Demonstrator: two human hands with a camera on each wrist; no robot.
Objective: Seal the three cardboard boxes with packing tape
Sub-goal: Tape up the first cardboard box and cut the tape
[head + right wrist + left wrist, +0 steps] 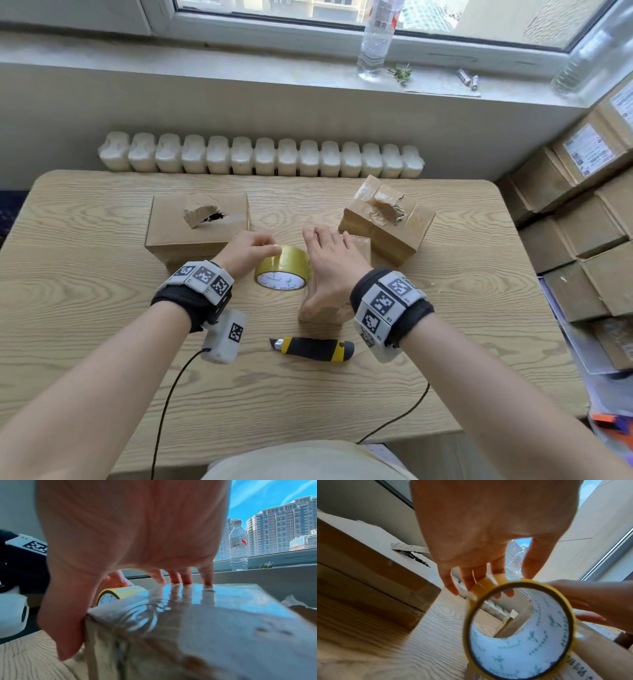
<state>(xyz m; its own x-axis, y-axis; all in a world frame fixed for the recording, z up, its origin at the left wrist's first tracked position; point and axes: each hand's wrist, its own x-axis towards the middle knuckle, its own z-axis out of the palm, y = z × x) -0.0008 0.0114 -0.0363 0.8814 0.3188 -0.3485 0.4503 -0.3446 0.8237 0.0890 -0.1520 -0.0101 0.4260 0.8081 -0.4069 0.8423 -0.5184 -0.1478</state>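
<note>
- Three brown cardboard boxes sit on the light wood-grain surface [102,342]: a flat one with a torn hole in its top [198,222] at the back left, a crumpled, already taped one [387,219] at the back right, and a small box with a glossy taped top [325,308] right in front of the person.
- Left hand [246,253] pinches the yellow roll of clear packing tape [282,269] at its top edge, thumb and fingers [481,577] curled onto the rim. The roll stands on edge, lifted just beside the small box; whether it touches the box I can't tell.
- Right hand [334,263] is spread flat over the small box, fingertips [187,580] pressing on the shiny top, thumb hanging down the near side. It's holding the box steady rather than grabbing anything.
- Black and yellow utility knife [313,347] lies nearer the person, untouched.
- My read: this is the taping step on the small box, probably the free end being found or a strip getting pulled.
- Next move needs the tape end peeled loose, pulled across the seam while the right hand keeps the box from sliding, then a cut with the knife.
- The other two boxes look like they need attention after, the holed one especially.
</note>
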